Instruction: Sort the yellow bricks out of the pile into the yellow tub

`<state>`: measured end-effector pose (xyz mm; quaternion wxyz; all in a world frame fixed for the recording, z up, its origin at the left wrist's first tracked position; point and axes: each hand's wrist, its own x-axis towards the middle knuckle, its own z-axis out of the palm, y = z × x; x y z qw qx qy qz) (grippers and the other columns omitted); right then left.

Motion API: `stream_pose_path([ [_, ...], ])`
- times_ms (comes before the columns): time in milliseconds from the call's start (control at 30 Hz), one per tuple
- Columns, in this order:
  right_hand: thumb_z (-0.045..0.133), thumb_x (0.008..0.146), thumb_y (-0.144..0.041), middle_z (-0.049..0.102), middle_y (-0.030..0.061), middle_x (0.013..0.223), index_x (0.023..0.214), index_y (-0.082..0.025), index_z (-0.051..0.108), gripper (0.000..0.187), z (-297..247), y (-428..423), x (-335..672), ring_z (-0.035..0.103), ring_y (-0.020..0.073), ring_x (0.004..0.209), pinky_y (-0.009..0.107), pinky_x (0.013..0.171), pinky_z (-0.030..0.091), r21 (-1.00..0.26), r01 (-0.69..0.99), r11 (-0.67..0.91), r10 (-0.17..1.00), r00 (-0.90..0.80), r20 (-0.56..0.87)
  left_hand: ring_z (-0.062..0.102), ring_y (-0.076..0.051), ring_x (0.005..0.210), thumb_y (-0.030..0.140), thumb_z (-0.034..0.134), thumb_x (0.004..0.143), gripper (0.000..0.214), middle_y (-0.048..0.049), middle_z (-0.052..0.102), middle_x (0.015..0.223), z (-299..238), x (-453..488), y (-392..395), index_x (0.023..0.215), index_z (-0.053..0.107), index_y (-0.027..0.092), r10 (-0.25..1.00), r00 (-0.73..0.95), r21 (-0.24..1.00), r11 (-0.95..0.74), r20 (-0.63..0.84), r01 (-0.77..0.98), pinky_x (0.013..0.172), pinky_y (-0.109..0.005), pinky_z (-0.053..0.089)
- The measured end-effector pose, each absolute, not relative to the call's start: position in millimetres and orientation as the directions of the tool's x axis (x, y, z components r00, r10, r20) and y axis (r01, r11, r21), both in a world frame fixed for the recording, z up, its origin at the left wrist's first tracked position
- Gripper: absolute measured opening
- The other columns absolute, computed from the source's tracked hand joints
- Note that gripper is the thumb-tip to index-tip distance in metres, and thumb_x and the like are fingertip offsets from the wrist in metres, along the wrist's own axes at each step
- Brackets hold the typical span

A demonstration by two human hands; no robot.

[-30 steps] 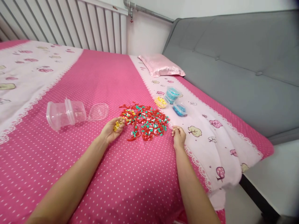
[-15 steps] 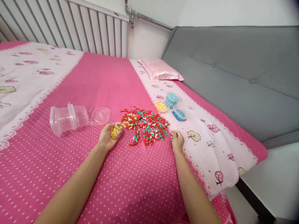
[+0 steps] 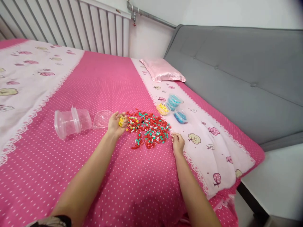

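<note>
My left hand [image 3: 115, 124] is cupped palm up at the left side of the pile, with several small yellow plastic bricks [image 3: 121, 121] lying in its palm and fingers. The pile of small bricks [image 3: 151, 129] is mostly red, mixed with green, white, pink and some yellow pieces, and is spread on the pink bedcover. To the right of the pile, my right hand [image 3: 178, 143] rests with its fingers curled and pressed together. Whether anything sits between those fingertips is too small to make out.
Beyond my right hand stand a tub of yellow pieces [image 3: 163, 108], a tub of light blue pieces [image 3: 174, 101] and a tub of darker blue pieces [image 3: 180, 116]. Stacked clear tubs [image 3: 73, 122] lie on their side at left, near a clear lid [image 3: 102, 119]. A pillow [image 3: 162, 70] lies farther back.
My left hand has moved forward and right with the yellow bricks, closer against the pile's left edge. My right hand stays almost in place. The view has shifted slightly.
</note>
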<state>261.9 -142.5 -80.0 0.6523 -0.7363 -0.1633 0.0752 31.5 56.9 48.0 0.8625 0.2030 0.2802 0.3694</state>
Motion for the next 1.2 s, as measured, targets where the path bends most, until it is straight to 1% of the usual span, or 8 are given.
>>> stream_pose_path([
  [300,0.059,0.066,-0.036,0.061,-0.0014,0.07,0.086,-0.017,0.061,0.027,-42,-134,256,0.046,0.0086,0.049,0.021,0.044,0.036,-0.998,0.053,-0.016,0.318,0.947,0.045,0.043,-0.007,0.043,0.022,0.026,0.09,0.031,-0.0037,0.049,0.06,31,36,67,0.073,0.051,0.013,0.737,0.546,0.487,0.674,-0.397,-0.556,0.033,-0.014,0.029],
  [433,0.063,0.072,-0.034,0.062,-0.0008,0.071,0.087,-0.019,0.063,0.022,23,-90,225,0.05,0.0095,0.056,0.021,0.049,0.039,-0.991,0.127,0.034,0.576,0.808,0.124,0.046,-0.008,0.046,0.019,0.029,0.089,0.028,-0.0041,0.051,0.061,19,37,72,0.077,0.053,0.013,0.712,0.556,0.409,0.702,-0.429,-0.583,0.034,-0.015,0.032],
  [600,0.06,0.078,-0.025,0.069,0.0015,0.088,0.098,-0.022,0.062,0.02,75,-12,168,0.063,0.0139,0.081,0.029,0.074,0.049,-0.961,0.26,0.091,0.941,0.295,0.169,0.057,-0.011,0.056,0.017,0.03,0.091,0.028,-0.0072,0.059,0.068,16,35,78,0.084,0.057,0.011,0.681,0.537,0.337,0.722,-0.497,-0.604,0.045,-0.018,0.047],
  [700,0.055,0.08,-0.018,0.069,0.0017,0.092,0.1,-0.025,0.063,0.023,72,18,144,0.064,0.0158,0.085,0.034,0.08,0.049,-0.938,0.327,0.115,0.971,0.164,0.176,0.062,-0.012,0.064,0.017,0.03,0.092,0.03,-0.0077,0.064,0.074,15,34,80,0.091,0.059,0.01,0.683,0.514,0.297,0.708,-0.519,-0.64,0.058,-0.023,0.055],
  [933,0.055,0.077,-0.014,0.067,0.0013,0.098,0.099,-0.029,0.066,0.029,39,33,130,0.06,0.0212,0.094,0.043,0.091,0.043,-0.916,0.4,0.034,0.96,0.24,0.141,0.063,-0.01,0.065,0.019,0.032,0.092,0.029,-0.0054,0.065,0.075,15,38,77,0.086,0.06,0.013,0.642,0.51,0.22,0.72,-0.573,-0.658,0.064,-0.021,0.056],
  [1033,0.056,0.079,-0.021,0.063,0.0009,0.111,0.103,-0.031,0.065,0.028,31,30,126,0.054,0.0228,0.109,0.045,0.102,0.035,-0.966,0.259,0.024,0.911,0.393,0.128,0.066,-0.014,0.082,0.02,0.031,0.092,0.032,-0.0087,0.068,0.088,17,38,76,0.098,0.062,0.013,0.652,0.471,0.253,0.707,-0.594,-0.661,0.072,-0.024,0.056],
  [1133,0.055,0.082,-0.033,0.052,-0.0009,0.132,0.117,-0.032,0.056,0.036,20,29,114,0.041,0.0205,0.127,0.043,0.111,0.027,-0.993,-0.11,0.04,0.836,0.549,-0.027,0.063,-0.018,0.098,0.023,0.031,0.092,0.035,-0.0109,0.067,0.102,20,38,71,0.102,0.063,0.014,0.73,0.349,0.359,0.622,-0.587,-0.696,0.077,-0.027,0.056],
  [1200,0.049,0.084,-0.04,0.046,-0.0002,0.138,0.125,-0.031,0.05,0.042,13,30,104,0.037,0.0194,0.131,0.043,0.112,0.028,-0.923,-0.385,0.023,0.857,0.482,-0.179,0.061,-0.02,0.103,0.028,0.03,0.092,0.038,-0.0108,0.066,0.104,21,39,66,0.098,0.065,0.015,0.803,0.26,0.46,0.537,-0.537,-0.707,0.078,-0.027,0.056],
])
